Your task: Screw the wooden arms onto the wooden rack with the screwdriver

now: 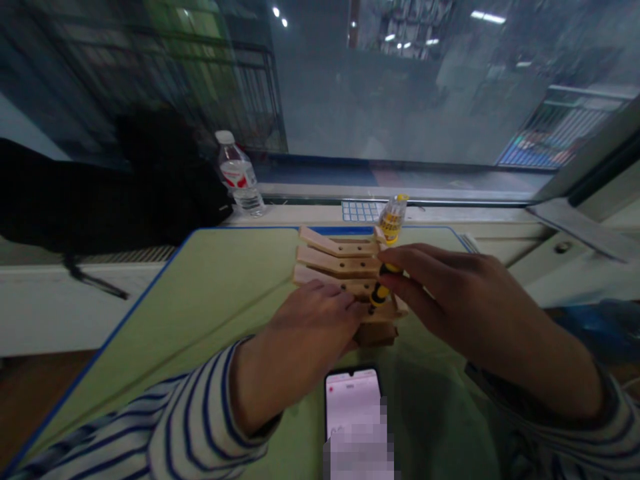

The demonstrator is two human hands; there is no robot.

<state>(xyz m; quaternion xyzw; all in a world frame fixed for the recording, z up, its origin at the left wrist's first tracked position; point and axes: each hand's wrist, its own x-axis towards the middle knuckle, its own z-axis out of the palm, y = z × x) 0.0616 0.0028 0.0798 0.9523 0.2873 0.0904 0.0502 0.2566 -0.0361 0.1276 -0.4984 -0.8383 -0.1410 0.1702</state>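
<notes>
A light wooden rack (356, 265) with several angled slats and dark round holes stands on the table in front of me. My left hand (320, 313) lies over its near slat, fingers curled round the wood. A short black-and-yellow screwdriver (381, 292) is pinched in my right hand (440, 280) between thumb and fingers. It slants down to a hole in the nearest slat; whether its tip touches a screw is too small to tell. A brown block (376, 333) shows beneath the near side of the rack.
A lit phone (353, 407) lies on the green table (240, 267) near me. Behind stand a clear water bottle (240, 177) and a small yellow-capped bottle (393, 219). Black bags (125, 193) rest on the left of the sill, below the window.
</notes>
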